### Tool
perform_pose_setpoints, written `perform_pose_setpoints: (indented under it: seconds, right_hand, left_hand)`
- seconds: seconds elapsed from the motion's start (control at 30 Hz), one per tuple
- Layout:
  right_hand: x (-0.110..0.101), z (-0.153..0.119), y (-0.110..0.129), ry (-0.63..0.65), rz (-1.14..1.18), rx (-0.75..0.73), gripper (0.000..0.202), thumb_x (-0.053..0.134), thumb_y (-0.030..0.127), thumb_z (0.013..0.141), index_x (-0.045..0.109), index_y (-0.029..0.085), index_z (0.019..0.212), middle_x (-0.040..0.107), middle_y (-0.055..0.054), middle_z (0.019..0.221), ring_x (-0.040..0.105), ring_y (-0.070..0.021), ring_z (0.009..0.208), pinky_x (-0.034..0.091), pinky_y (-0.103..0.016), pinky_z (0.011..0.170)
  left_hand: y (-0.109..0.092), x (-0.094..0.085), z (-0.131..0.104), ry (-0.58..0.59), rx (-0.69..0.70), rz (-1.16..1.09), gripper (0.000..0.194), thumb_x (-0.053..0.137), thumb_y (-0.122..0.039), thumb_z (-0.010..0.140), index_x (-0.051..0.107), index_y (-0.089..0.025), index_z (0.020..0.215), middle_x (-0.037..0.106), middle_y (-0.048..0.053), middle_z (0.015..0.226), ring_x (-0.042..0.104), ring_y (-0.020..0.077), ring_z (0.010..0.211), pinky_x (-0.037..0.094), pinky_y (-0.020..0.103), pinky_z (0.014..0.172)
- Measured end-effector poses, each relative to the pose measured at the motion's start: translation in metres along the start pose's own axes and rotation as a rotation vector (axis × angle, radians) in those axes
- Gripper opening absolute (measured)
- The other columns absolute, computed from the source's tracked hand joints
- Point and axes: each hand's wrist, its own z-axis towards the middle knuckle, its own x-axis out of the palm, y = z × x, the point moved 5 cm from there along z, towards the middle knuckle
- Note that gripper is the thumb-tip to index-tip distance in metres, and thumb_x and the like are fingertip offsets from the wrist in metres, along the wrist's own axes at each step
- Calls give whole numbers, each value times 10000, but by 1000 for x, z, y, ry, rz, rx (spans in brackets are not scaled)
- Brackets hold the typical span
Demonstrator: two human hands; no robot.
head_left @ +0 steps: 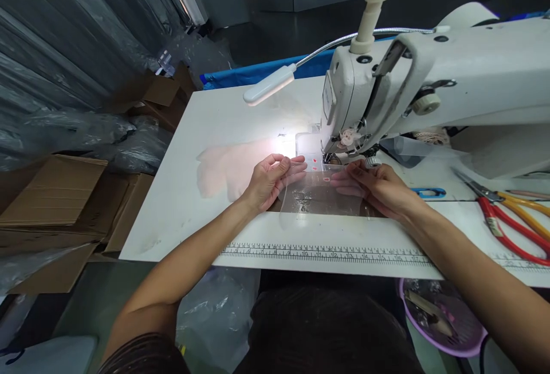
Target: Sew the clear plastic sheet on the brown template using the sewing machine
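Note:
A clear plastic sheet [320, 193] is stretched between my two hands, just in front of the sewing machine [344, 93]. At its left edge, my left hand [275, 179] pinches the sheet between thumb and fingers. My right hand [373, 185] grips the opposite edge, close below the needle area, with some fingers showing through the plastic. The presser foot [329, 157] lies just beyond the sheet's far edge; whether it touches the plastic I cannot tell. Small red marks [315, 162] show near the metal plate between my hands.
A lit lamp [270, 85] hangs over the white table [172, 191]. Right of my hands lie a blue thread snipper [429, 192] and scissors with red and yellow handles [498, 208]. A printed ruler [322, 254] runs along the front edge. Cardboard boxes [55, 191] stand left; a purple basket [459, 351] sits below.

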Motion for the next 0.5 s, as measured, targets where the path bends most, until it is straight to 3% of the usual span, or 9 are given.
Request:
perform_pose_setpoints:
  seconds: [0.1,0.2,0.27,0.33,0.4,0.5]
  right_hand:
    - [-4,-22,2,80,-125,67,435,862,543,738,607,206,841,732,-84,875,728,-233,772,628,-282,563]
    - [-10,-53,5,354,-328,204,466,784,606,794,581,195,877,721,-76,801,680,-188,569,534,-235,403]
    - [-20,-62,9,416,-437,247,486,747,646,801,600,194,906,711,-67,745,655,-183,516,490,-229,369]
    - [-29,-51,15,329,-532,181,509,754,676,760,612,195,848,702,-64,698,648,-189,513,505,-252,407]
    - [-33,-28,22,160,-662,42,491,734,676,761,606,202,760,698,-71,666,657,-208,546,531,-287,473]
    - [-26,5,33,-106,-971,-206,388,591,562,891,597,218,712,686,-62,636,665,-224,571,519,-311,526]
  left_hand:
    - [1,5,-13,66,-61,135,244,742,-275,870,529,-157,880,754,131,1076,756,205,940,628,369,883]
    - [3,19,-45,263,-202,315,276,738,-324,866,510,-175,913,766,123,990,765,198,806,643,322,694]
    - [5,27,-64,394,-270,453,272,708,-345,880,500,-186,955,762,106,919,755,188,719,602,267,555]
    - [4,29,-68,431,-207,658,259,671,-349,900,509,-189,1024,745,65,845,722,160,629,539,231,478]
    - [-2,26,-56,390,6,914,260,650,-337,912,529,-183,1083,720,26,784,676,133,579,514,237,498]
    - [-8,17,-30,282,368,1246,245,609,-333,939,556,-157,1100,696,16,757,653,136,636,508,265,595]
